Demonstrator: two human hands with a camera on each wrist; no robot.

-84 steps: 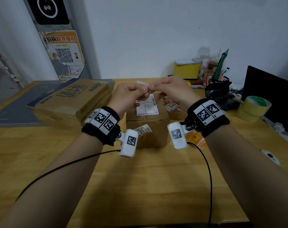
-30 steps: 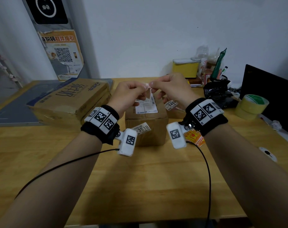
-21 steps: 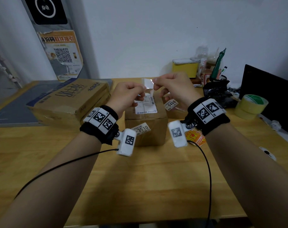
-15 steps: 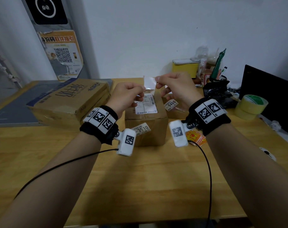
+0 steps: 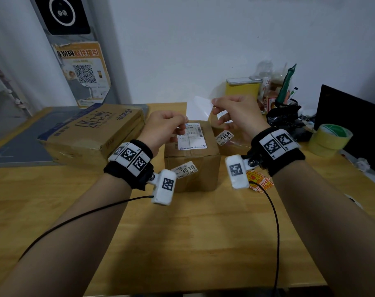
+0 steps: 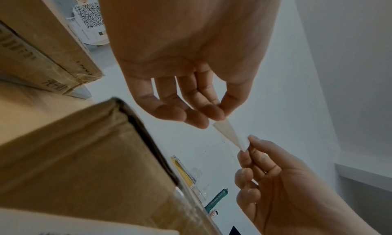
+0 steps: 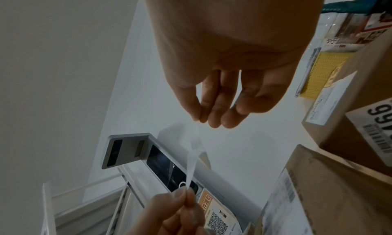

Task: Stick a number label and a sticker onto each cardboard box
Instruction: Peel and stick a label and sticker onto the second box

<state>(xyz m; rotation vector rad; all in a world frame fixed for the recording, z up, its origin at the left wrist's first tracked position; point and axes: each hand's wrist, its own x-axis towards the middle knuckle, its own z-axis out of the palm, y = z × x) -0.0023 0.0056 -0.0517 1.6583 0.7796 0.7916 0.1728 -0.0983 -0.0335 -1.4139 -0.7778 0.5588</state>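
Observation:
Above the small cardboard box (image 5: 193,166), both hands hold a pale, translucent sticker sheet (image 5: 198,109). My left hand (image 5: 182,125) pinches its lower left corner between thumb and fingers. My right hand (image 5: 213,107) pinches its upper right edge. In the left wrist view the sheet (image 6: 229,133) stretches as a thin white strip from my left hand (image 6: 220,118) to my right hand (image 6: 246,147). The small box carries a white shipping label (image 5: 192,136) on top and number label 3510 (image 5: 185,169) on its front. A second box (image 5: 231,144) behind it bears number label 9466 (image 5: 224,137).
A large flat carton (image 5: 92,129) lies at the left. Orange stickers (image 5: 260,181) lie on the wooden table (image 5: 193,243) under my right wrist. At the back right are a yellow tin (image 5: 242,90), bottles and a black bag (image 5: 287,121); a tape roll (image 5: 330,137) and black monitor (image 5: 353,125) stand at the right.
My hands have drawn apart: the right hand moved up and to the right, the left stayed low, and the sheet now spreads out between them.

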